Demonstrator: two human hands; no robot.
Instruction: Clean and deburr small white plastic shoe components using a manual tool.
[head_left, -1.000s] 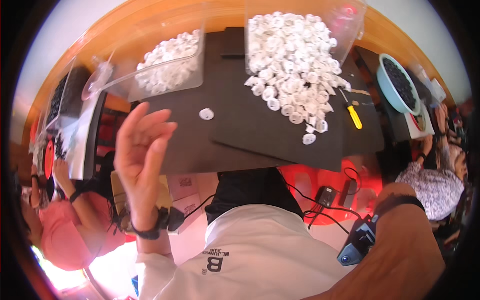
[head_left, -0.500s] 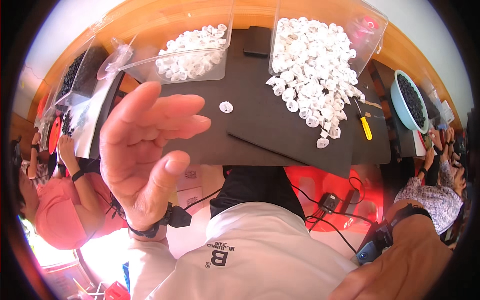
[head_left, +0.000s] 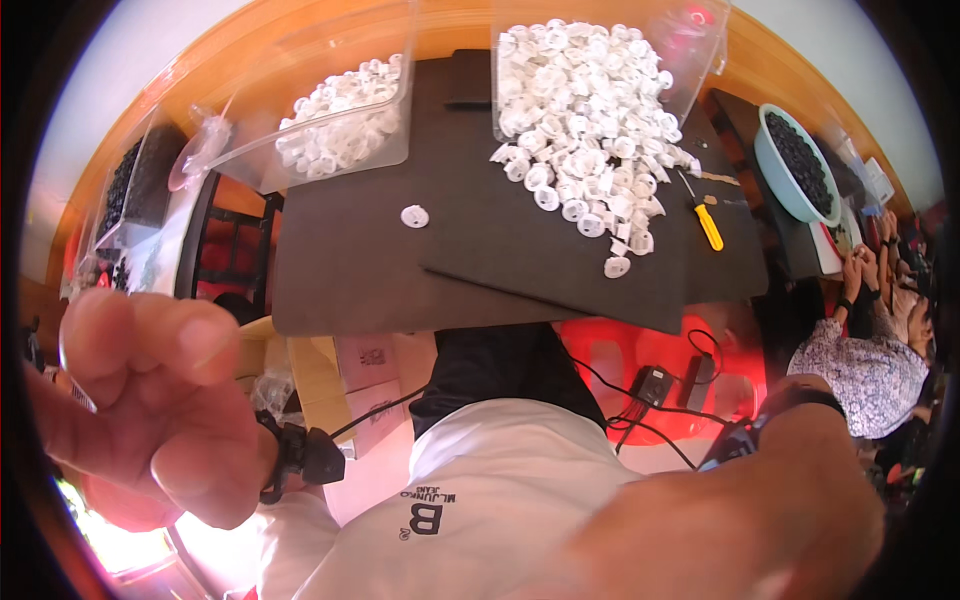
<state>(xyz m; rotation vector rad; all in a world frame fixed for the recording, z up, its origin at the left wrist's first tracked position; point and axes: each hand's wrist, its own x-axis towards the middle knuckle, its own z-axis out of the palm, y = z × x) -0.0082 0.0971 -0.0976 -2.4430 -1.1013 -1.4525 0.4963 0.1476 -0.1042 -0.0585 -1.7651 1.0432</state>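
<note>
My left hand is raised close to the camera at the lower left, its fingers bent and apart from the thumb. Nothing shows in it. Blurred at the lower right is my right hand, its fingers smeared and partly out of the picture. Both hands are away from the dark table. A lone round white plastic part lies on the tabletop. To its right, a large heap of white plastic parts spills from a tipped clear bin onto a dark flat board.
Another clear bin with white parts stands at the back left. A yellow-handled screwdriver lies right of the heap. Further right is a light blue bowl of black pieces. Cables hang by a red stool; a person works at right.
My left hand has moved down and left, away from the table's edge. My right hand has come further into view from the lower right. The whole view has shifted slightly.
</note>
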